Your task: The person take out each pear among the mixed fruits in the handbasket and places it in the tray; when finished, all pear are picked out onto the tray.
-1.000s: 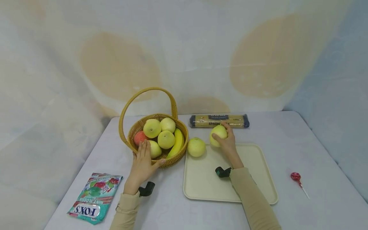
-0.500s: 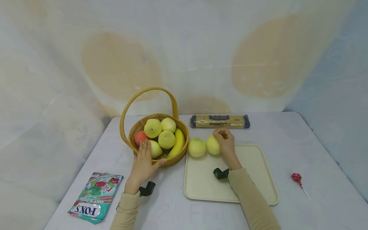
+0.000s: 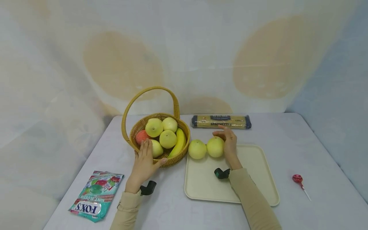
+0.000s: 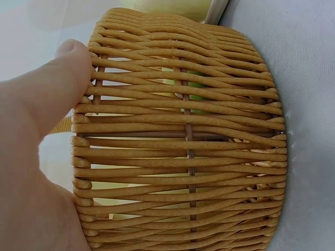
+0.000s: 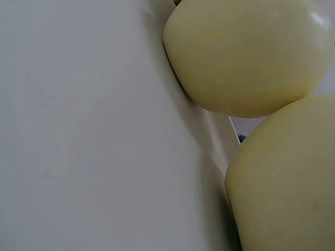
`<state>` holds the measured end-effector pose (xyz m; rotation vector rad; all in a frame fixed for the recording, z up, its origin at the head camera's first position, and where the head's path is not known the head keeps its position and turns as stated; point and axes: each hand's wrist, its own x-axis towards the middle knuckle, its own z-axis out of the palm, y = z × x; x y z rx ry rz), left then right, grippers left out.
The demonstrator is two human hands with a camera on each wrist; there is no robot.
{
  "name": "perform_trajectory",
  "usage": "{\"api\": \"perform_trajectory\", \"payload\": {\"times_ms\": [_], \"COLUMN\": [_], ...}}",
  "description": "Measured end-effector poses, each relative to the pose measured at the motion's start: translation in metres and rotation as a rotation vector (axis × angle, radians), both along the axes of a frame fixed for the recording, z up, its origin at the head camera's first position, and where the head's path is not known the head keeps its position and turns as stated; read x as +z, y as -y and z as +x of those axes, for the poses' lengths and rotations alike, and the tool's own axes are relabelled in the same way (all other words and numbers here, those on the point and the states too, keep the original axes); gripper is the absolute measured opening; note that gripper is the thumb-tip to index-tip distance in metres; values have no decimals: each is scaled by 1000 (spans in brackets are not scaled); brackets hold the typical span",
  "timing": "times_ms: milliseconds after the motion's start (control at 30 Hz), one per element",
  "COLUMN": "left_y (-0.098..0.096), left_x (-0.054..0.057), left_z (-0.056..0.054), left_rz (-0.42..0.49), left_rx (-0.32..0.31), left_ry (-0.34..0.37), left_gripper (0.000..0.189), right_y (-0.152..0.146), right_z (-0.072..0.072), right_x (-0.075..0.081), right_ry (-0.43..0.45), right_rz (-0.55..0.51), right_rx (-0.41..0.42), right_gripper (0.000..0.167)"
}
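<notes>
My left hand [image 3: 145, 166] rests with extended fingers on the near rim of a wicker basket [image 3: 173, 162]. In the left wrist view its thumb lies against the woven wall [image 4: 183, 157]. Inside the basket are several round yellow-green fruits [image 3: 168, 139], a banana [image 3: 179, 143] and a red fruit [image 3: 142, 137], partly covered by the fingers. Two more yellow-green fruits, a left one [image 3: 197, 149] and a right one [image 3: 215, 147], touch side by side at the back-left of a cream tray [image 3: 212, 188]. My right hand [image 3: 230, 145] is just right of the right fruit, fingers loosely bent, not gripping it.
A spaghetti pack [image 3: 221, 122] lies behind the tray. To the right is a red lollipop [image 3: 299, 182]; at the front left lies a green Fox's candy bag [image 3: 96, 196]. The basket's tall handle [image 3: 149, 88] arches up beside the back cloth.
My right hand has lowered the right fruit onto the tray beside the other one and let go of it. The left hand keeps its place on the basket.
</notes>
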<state>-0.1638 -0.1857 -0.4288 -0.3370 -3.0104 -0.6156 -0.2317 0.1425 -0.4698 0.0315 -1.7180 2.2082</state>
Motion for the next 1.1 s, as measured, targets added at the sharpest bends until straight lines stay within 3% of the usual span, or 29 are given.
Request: {"api": "perform_trajectory", "payload": {"times_ms": [200, 367, 533, 900, 1100], "left_y": [-1, -2, -3, -3, -3], "left_x": [-1, -1, 0, 4, 5], "left_z": [-1, 0, 1, 2, 2], "left_rz": [-4, 6, 2, 2, -1], "left_rx": [1, -1, 3, 6, 10], "left_ry": [4, 7, 7, 11, 13], "left_gripper": [104, 104, 104, 104, 104], "right_y": [-1, -4, -3, 11, 24], "right_z": [10, 9, 9, 8, -3], "right_x": [13, 17, 27, 52, 50], "right_ry": [8, -63, -121, -260, -257], "right_rz": [-42, -76, -105, -30, 31], "right_rx": [-20, -57, -32, 64, 90], "right_gripper": [33, 36, 39, 38, 37]}}
